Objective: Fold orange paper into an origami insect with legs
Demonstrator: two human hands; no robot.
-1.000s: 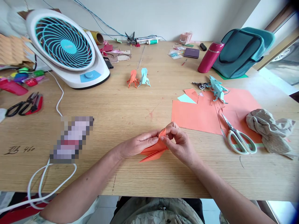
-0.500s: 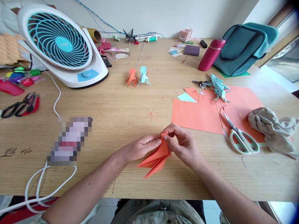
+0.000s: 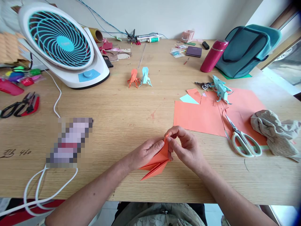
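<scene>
A partly folded orange paper piece (image 3: 158, 161) is held just above the wooden table (image 3: 122, 116) near its front edge. My left hand (image 3: 145, 152) grips its left side with the fingers pressed on the paper. My right hand (image 3: 185, 147) pinches the upper tip of the paper between thumb and forefinger. Two pointed flaps of the paper stick out down and to the left. Flat orange paper sheets (image 3: 199, 117) lie just right of my hands.
White-handled scissors (image 3: 242, 139) and a crumpled grey cloth (image 3: 275, 131) lie right. Small folded orange (image 3: 133, 78) and light blue (image 3: 145, 77) paper figures stand mid-table, another blue one (image 3: 221, 88) sits on the sheets. A fan (image 3: 63, 44), a magenta bottle (image 3: 213, 56) and a teal bag (image 3: 246, 48) stand behind. White cable (image 3: 47, 188) loops at left.
The orange paper has been turned and tilted between my hands, its flaps swinging down and left. Both hands shifted slightly along the paper; my right fingers stay pinched on the tip.
</scene>
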